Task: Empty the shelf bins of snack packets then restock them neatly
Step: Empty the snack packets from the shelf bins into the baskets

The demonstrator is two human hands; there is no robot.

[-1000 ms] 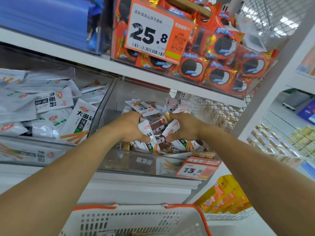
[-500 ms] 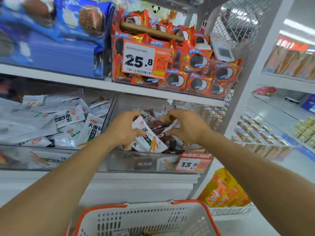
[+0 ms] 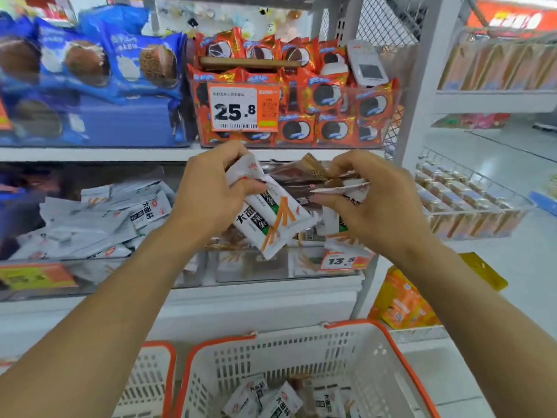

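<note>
Both hands held bunched snack packets above the clear plastic shelf bin (image 3: 286,267): left hand (image 3: 211,191) gripped white foil packets (image 3: 271,218), right hand (image 3: 376,203) pinched brown and white ones (image 3: 331,182). Light, slippery, crinkly; probably best gathered by their bodies.

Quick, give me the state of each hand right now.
Left hand: gripping white snack packets.
Right hand: gripping a bunch of brown and white packets.
</note>
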